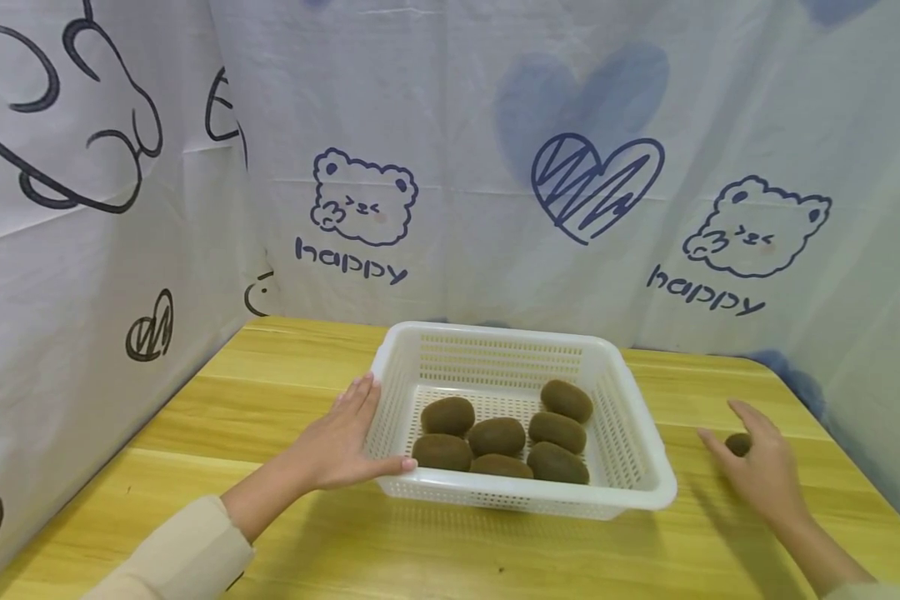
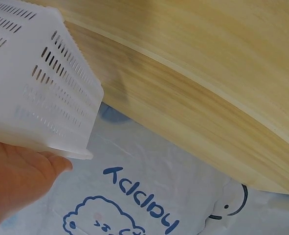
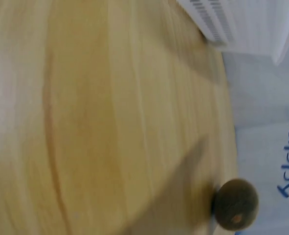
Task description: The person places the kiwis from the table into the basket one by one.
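Kiwi point(image 1: 737, 443) under right hand point(image 1: 761, 467), long axis unclear.

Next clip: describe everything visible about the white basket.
The basket is white, rectangular, apparently plastic, with slotted walls and floor and a rolled rim. It stands upright on the wooden table, near the middle. Seven brown kiwis lie inside. The left hand rests against its left wall, thumb at the near corner. The right hand is apart from it.
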Available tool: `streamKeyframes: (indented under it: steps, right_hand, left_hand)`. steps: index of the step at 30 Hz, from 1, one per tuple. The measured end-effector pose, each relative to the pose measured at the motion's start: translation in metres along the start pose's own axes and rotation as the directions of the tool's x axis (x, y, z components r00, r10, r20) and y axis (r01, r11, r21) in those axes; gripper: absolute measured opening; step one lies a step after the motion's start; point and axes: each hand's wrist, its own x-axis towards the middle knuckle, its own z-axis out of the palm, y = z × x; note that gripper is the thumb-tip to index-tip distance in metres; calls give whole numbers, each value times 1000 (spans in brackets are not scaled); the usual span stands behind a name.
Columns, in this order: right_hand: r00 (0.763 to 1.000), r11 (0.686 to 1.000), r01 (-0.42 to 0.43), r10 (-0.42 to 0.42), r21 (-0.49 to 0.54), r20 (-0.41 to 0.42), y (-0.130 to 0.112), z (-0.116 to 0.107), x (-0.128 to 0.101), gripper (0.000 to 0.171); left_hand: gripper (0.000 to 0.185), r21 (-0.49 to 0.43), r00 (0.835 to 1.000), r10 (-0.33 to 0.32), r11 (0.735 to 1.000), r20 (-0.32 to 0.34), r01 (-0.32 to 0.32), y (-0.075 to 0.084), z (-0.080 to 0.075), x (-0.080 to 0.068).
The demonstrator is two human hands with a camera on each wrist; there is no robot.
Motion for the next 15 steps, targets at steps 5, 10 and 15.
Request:
streamKeyframes:
  steps: [5,10,15]
  right_hand:
    - [999,999,-42,42,-9,-13,12,-2,-4,59]
    - [991,992,-126,126,-23,35,20,-5,-7,63]
    - [971,973,-229,229,-13,64,25,-7,-6,67]
  left_hand:
    - [112,-3,1000,0,1000,0,0,0,0,0]
    - [112,1,1000,-2,1000,-2,2,0,0,0]
    - [112,-1,1000,-4,1000,-7,4,0,1,0]
